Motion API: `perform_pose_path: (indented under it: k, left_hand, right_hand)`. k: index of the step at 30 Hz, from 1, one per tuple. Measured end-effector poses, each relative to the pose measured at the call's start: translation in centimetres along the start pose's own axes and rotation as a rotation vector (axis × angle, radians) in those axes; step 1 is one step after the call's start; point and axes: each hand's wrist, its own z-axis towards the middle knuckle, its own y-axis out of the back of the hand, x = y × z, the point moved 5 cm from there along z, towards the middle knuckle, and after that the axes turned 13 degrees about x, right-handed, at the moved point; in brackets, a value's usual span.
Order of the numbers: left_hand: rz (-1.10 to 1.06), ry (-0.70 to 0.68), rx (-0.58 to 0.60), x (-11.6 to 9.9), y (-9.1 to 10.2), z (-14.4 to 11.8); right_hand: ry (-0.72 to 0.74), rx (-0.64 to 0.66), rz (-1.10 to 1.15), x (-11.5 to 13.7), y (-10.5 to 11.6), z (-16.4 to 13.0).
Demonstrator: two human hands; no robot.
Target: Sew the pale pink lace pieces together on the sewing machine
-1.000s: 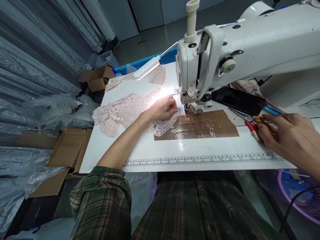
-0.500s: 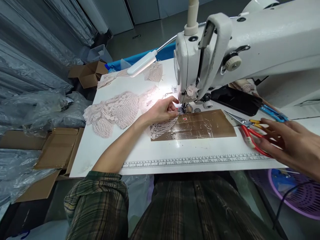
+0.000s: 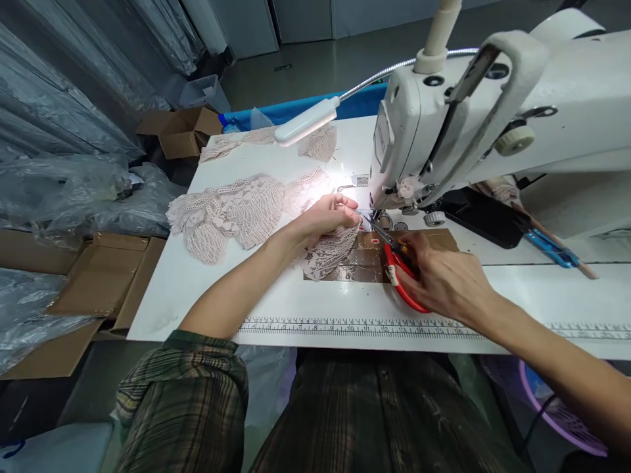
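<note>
My left hand (image 3: 329, 215) grips the edge of a pale pink lace piece (image 3: 236, 213) and lifts it slightly beside the needle of the white sewing machine (image 3: 493, 112). My right hand (image 3: 444, 279) holds red-handled scissors (image 3: 400, 276), their blades pointing toward the lace near the presser foot. Both hands are over a brown taped patch (image 3: 362, 259) on the white table (image 3: 296, 299).
A gooseneck lamp (image 3: 305, 121) lights the needle area. More lace pieces (image 3: 320, 141) lie at the table's far side. A black tray (image 3: 480, 213) and blue-handled tool (image 3: 549, 246) sit to the right. Cardboard boxes (image 3: 182, 131) and plastic-wrapped rolls (image 3: 64, 184) stand at left; a ruler strip (image 3: 345, 325) lines the front edge.
My right hand picked the red scissors up from the right side of the table and carried them left to the needle area. My left hand has raised the lace edge.
</note>
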Motion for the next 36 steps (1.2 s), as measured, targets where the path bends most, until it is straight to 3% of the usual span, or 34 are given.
perform_pose_path:
  k: [5, 11, 19, 22, 24, 26, 28, 31, 34, 36]
  left_hand:
    - [0.075, 0.055, -0.014, 0.4, 0.3, 0.1]
    - [0.032, -0.006, 0.006, 0.4, 0.4, 0.3]
    - [0.156, 0.018, -0.06, 0.5, 0.2, 0.1]
    - [0.369, -0.044, -0.11, -1.1, 0.6, -0.6]
    - [0.677, -0.102, -0.25, -2.7, 1.4, -2.0]
    - [0.996, -0.062, -0.379, -3.8, 2.1, -3.5]
    - [1.21, 0.085, -0.35, -3.6, 2.5, -4.3]
    - [1.365, 0.257, -0.203, -2.3, 2.8, -3.5]
    - [1.38, 0.195, -0.16, -1.8, 3.2, -0.5]
    - [1.29, 0.062, -0.164, -1.9, 3.7, 1.9]
  right_hand:
    - [0.036, 0.002, -0.014, 0.6, 0.6, 0.8]
    - [0.081, -0.038, -0.03, 1.2, 0.8, 1.4]
    - [0.021, 0.052, 0.015, 0.8, 0.8, 0.2]
    - [0.009, 0.008, 0.062, -1.5, 0.3, -2.0]
    - [-0.009, -0.034, 0.103, -3.8, -0.5, -3.6]
    - [-0.046, -0.108, 0.113, -6.5, -1.3, -5.2]
    - [-0.061, -0.136, 0.091, -9.0, -2.2, -6.4]
    - [-0.1, -0.183, 0.06, -12.4, -3.0, -7.6]
    - [-0.114, -0.183, 0.078, -14.7, -3.7, -8.3]
    - [-0.112, -0.196, 0.086, -15.7, -4.3, -8.6]
